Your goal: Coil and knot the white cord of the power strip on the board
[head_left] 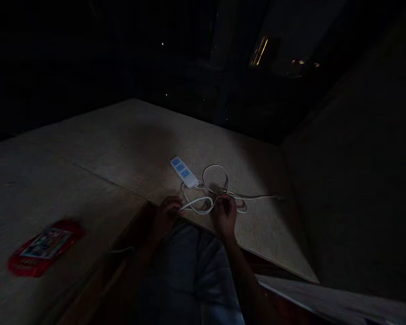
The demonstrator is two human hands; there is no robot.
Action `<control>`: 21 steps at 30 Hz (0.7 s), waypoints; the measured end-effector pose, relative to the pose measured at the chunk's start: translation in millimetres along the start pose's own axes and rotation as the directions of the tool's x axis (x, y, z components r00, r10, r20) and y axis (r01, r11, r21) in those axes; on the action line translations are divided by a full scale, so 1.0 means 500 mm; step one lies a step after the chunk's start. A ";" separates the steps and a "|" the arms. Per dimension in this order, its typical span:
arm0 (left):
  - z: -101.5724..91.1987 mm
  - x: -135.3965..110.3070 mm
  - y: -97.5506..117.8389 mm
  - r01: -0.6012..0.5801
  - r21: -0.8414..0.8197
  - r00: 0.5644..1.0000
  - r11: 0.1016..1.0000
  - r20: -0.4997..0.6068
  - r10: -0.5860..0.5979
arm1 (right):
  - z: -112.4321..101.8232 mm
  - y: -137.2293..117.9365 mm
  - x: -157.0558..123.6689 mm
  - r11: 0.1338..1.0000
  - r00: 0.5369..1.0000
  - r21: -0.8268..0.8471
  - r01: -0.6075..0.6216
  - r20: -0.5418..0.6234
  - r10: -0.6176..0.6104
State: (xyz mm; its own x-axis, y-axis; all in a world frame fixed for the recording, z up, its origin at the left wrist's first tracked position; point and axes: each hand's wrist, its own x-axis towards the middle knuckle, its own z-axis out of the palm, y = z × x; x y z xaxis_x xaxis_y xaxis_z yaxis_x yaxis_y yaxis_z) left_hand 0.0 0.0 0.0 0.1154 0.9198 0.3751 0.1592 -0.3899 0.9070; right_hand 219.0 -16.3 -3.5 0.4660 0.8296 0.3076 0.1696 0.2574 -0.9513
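We judge the white cable [208,197] light, pliant and hard to damage, best pinched along a loop; the attached power strip [183,172] should be stiffer and heavier. The strip lies at one o'clock from our left hand [169,209], ten from our right hand [225,210]. Left fingertips pinch cable at three o'clock; right fingertips grasp it at eleven.

Bare right forearm [241,266], left forearm [142,255] dim in shadow, grey-blue clothing [184,271] across the lap; dark creases, paler folds
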 end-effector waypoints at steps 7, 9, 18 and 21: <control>-0.005 -0.004 -0.006 0.112 -0.031 0.991 0.993 -0.073 -0.114 | -0.007 -0.021 -0.003 0.983 0.991 -0.136 0.127 -0.016 -0.131; -0.002 0.002 -0.002 0.169 -0.063 0.981 0.984 -0.085 -0.174 | -0.008 -0.031 -0.015 0.944 0.966 -0.211 0.255 0.021 -0.257; 0.006 0.028 0.029 0.346 -0.089 0.925 0.934 -0.131 -0.355 | 0.090 -0.111 -0.073 0.779 0.784 -0.337 0.529 0.546 -0.297; 0.009 0.035 0.027 0.345 -0.110 0.918 0.932 -0.167 -0.360 | 0.138 -0.137 -0.040 0.652 0.845 -0.648 0.393 0.534 0.021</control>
State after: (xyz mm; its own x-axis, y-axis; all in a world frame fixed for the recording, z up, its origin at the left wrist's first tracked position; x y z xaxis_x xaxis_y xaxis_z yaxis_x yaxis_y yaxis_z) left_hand 8.5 10.6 17.8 -0.1146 0.9921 0.0501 0.0808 -0.0409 0.9959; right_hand 138.2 -16.0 54.1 -0.0663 0.9711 0.2291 0.8566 0.1732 -0.4860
